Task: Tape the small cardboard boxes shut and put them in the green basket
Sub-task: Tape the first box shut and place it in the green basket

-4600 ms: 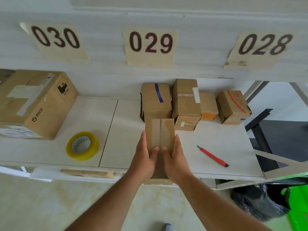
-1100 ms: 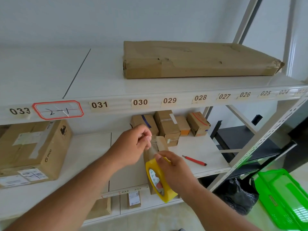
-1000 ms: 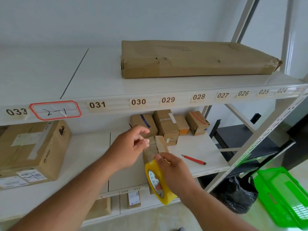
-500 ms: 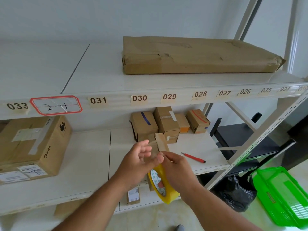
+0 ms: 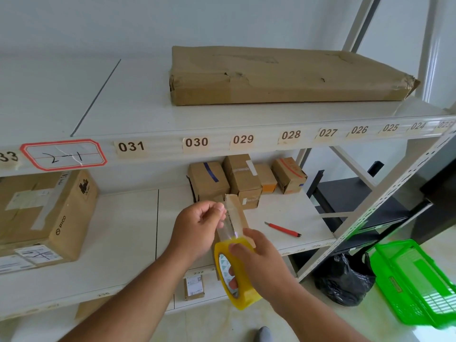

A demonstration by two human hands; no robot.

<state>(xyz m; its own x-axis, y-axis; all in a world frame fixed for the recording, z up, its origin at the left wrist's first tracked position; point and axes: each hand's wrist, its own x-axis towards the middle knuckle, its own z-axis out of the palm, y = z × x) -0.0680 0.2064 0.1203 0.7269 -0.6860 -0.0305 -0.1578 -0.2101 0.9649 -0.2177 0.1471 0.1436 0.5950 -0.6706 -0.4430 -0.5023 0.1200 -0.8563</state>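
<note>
Right hand (image 5: 265, 261) grips the tape roll (image 5: 237, 272) — left hand (image 5: 197, 227) pinches its pulled-out strip beside the box (image 5: 237, 215), above the shelf (image 5: 123, 233).

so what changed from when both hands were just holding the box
The yellow tape roll left the shelf: the right hand now grips it against the small box, and the left hand pinches the tape's free end, pulling it upward. The red cutter and the back-row boxes stayed put.
</note>
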